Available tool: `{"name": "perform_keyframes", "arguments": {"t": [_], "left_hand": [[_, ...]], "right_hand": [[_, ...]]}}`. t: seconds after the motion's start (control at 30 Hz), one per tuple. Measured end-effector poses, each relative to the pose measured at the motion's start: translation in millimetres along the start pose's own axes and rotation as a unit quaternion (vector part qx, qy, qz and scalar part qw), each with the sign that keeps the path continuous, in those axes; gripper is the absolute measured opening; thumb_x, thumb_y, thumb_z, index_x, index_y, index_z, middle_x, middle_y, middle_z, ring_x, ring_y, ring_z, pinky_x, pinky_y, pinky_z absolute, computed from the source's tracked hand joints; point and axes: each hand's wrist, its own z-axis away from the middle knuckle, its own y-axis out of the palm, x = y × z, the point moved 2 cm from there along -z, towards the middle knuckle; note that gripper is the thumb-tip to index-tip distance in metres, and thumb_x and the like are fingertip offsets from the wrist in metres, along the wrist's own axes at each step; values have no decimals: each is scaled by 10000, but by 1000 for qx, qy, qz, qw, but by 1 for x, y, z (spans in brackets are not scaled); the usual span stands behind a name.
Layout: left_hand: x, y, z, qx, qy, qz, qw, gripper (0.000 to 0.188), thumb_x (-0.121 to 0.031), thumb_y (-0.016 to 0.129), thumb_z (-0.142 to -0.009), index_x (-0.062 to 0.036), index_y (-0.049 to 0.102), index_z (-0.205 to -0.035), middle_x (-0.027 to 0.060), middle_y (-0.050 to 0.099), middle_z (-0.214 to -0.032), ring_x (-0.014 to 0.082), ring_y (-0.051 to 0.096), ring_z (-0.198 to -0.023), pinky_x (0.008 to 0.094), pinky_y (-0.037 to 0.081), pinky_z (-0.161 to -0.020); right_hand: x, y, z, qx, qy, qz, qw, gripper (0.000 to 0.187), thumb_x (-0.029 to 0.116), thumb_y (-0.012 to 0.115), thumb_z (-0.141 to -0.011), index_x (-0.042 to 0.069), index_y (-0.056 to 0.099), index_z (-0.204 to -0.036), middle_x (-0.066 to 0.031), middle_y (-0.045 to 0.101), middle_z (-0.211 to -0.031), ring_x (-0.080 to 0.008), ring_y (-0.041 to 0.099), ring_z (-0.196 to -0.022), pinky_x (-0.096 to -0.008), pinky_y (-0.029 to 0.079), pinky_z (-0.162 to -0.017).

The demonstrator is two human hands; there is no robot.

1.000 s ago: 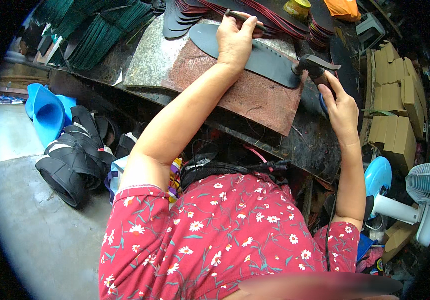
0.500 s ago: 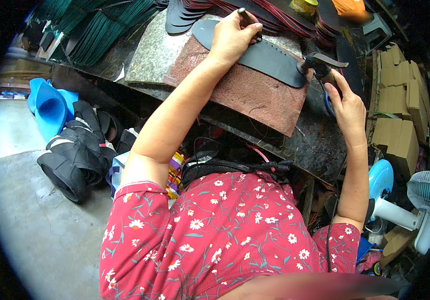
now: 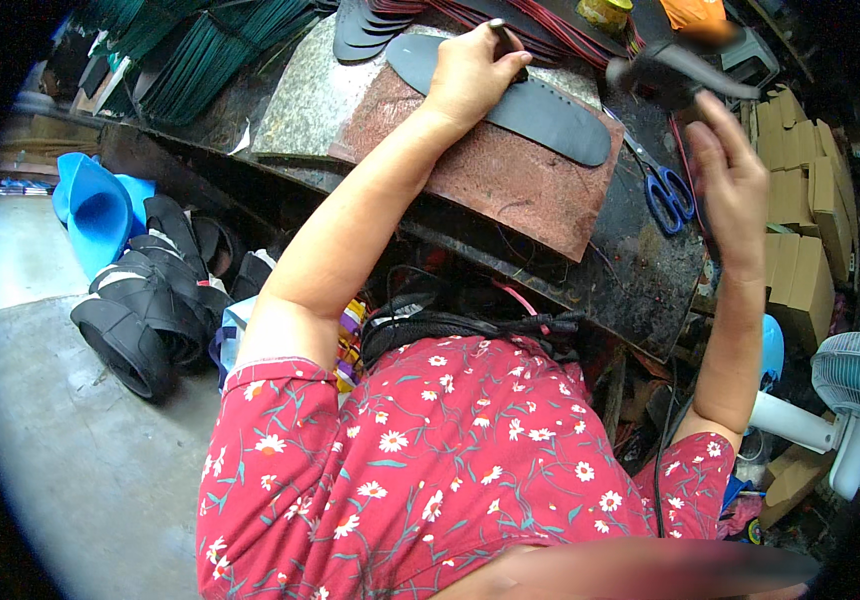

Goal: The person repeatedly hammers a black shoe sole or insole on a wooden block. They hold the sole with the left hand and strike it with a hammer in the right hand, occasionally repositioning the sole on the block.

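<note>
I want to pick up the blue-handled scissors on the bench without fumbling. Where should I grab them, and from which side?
Take the scissors by the blue finger loops, coming from the near right: the loops point toward the person, and the blades point away toward the dark sole piece.
</note>
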Motion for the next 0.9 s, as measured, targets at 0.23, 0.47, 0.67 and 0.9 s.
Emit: {"name": "perform_keyframes", "arguments": {"t": [0.23, 0.47, 0.67, 0.9], "left_hand": [[-22, 15, 7, 29, 131, -185, 973, 199, -217, 689, -860, -59, 591, -931, 163, 661, -731, 365, 669, -713, 435, 536, -638], [17, 15, -1, -18, -176, 248, 952, 126, -114, 681, -883, 6, 657, -913, 85, 713, -775, 128, 690, -662, 251, 565, -591], [6, 11, 1, 29, 6, -25, 999, 166, -161, 718, -860, -2, 676, -879, 74, 709, -753, 109, 680, -654, 262, 551, -601], [11, 15, -1, 57, -150, 242, 957, 155, -153, 702, -857, -8, 670, -900, 78, 708, -766, 128, 689, -672, 291, 555, -650]], "right_hand": [[38, 29, -15, -31, -206, 80, 975, 361, 293, 639, -942, 168, 608, -1280, -165, 708, -960, -309, 703, -786, -359, 538, -676], [-35, 18, 3, 40, 58, 144, 987, 415, 456, 613, -927, 230, 622, -1276, -142, 709, -1027, -302, 692, -955, -363, 528, -780], [28, -19, 5, -49, -27, -30, 998, 380, 216, 661, -946, 86, 614, -1300, -29, 690, -886, -57, 597, -717, -183, 466, -622], [43, -21, 12, -118, -170, -64, 976, 365, 231, 578, -995, 58, 578, -1316, -33, 643, -806, -58, 556, -644, -200, 449, -561]]}}
